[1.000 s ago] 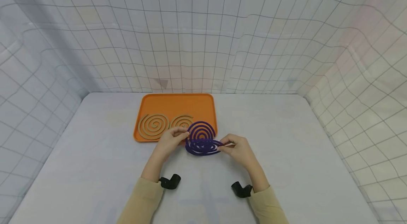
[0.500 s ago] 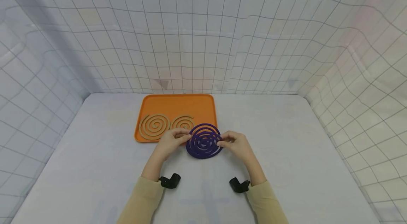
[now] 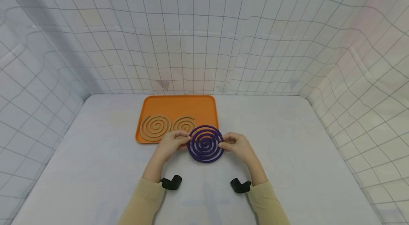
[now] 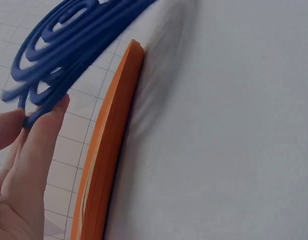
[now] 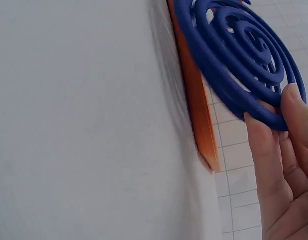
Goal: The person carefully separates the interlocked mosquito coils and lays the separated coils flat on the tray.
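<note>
A dark blue-purple mosquito coil (image 3: 206, 144) is held up between my two hands, over the tray's front right edge. My left hand (image 3: 172, 143) pinches its left rim between thumb and fingers; the left wrist view shows the coil (image 4: 68, 45) tilted, with overlapping rings. At the right rim, my right hand (image 3: 235, 146) grips it the same way, thumb (image 5: 296, 107) on the near face in the right wrist view. Two tan mosquito coils lie flat on the orange tray (image 3: 179, 103): a left coil (image 3: 155, 127) and a right coil (image 3: 183, 123), the latter partly hidden.
The tray sits toward the back of a white table (image 3: 271, 129). White sheeting (image 3: 204, 40) with a dark grid hangs behind and along both sides. Black wrist-worn devices, one left (image 3: 172, 182) and one right (image 3: 240, 185), sit below the hands.
Two dark spirals that stood apart at an angle have come together into one flatter overlapping disc. It has shifted slightly toward me; both hands keep their pinch.
</note>
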The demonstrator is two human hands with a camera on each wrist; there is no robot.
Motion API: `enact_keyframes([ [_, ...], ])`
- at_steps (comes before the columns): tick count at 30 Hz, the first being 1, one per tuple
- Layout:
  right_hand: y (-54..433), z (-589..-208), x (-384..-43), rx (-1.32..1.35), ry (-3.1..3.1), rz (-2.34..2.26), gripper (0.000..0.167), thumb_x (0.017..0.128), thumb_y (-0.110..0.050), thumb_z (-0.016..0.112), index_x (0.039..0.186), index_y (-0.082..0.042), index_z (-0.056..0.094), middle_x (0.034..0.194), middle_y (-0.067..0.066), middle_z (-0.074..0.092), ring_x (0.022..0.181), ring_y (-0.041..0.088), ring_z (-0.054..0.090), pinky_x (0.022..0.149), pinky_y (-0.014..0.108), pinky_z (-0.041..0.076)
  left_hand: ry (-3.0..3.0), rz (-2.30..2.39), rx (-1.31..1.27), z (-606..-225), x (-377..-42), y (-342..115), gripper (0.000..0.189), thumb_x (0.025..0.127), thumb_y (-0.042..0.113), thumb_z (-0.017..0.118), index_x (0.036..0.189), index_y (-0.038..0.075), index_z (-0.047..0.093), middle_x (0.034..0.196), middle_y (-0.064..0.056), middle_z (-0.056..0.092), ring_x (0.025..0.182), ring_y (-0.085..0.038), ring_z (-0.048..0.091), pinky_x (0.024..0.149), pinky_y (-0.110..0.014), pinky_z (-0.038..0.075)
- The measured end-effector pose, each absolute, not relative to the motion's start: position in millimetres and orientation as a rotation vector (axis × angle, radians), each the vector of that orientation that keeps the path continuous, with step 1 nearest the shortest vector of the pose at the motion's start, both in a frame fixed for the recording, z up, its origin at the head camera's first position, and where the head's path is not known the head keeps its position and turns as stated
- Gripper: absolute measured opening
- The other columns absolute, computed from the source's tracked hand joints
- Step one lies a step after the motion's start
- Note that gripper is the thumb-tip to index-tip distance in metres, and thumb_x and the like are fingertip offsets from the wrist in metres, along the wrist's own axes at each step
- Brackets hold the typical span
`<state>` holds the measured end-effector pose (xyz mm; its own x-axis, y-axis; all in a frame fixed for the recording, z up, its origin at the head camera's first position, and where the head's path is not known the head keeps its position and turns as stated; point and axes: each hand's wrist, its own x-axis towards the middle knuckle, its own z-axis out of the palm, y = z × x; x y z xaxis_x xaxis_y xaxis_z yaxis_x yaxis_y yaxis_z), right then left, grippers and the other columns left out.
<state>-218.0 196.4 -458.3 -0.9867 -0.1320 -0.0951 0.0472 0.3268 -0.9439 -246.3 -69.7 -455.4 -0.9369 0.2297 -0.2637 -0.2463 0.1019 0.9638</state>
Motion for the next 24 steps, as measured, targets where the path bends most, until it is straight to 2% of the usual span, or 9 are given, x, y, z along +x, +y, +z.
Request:
enact_keyframes([
  [8,198.1,-463.4,-219.4,0.005,2.319,-1.884,0.023,0.086,0.000,0.072,0.104,0.012,0.065,0.091,0.007,0.073,0.078,0.008,0.068,0.073,0.029,0.060,1.953,1.946,0.045,-458.3,-248.0,-73.6,0.024,0.095,0.006,0.063,0.113,-0.009,0.059,0.099,-0.007,0.071,0.083,-0.010,0.069,0.079,-0.029,0.059],
  [15,197.6,-463.7,-221.5,0.009,2.307,-1.875,0.025,0.086,-0.002,0.073,0.105,0.011,0.065,0.091,0.004,0.073,0.078,0.009,0.066,0.072,0.028,0.060,1.955,1.955,0.056,-459.6,-247.4,-73.5,0.023,0.096,0.005,0.060,0.114,-0.010,0.057,0.102,-0.012,0.071,0.085,-0.011,0.069,0.079,-0.029,0.059],
  [24,195.2,-466.4,-232.7,0.073,2.282,-1.902,0.029,0.087,-0.001,0.071,0.113,0.011,0.063,0.094,0.010,0.072,0.078,0.010,0.067,0.074,0.029,0.060,1.985,1.984,-0.052,-460.7,-249.1,-78.8,0.026,0.099,0.004,0.055,0.120,-0.010,0.051,0.110,-0.020,0.067,0.086,-0.010,0.067,0.079,-0.026,0.059],
])
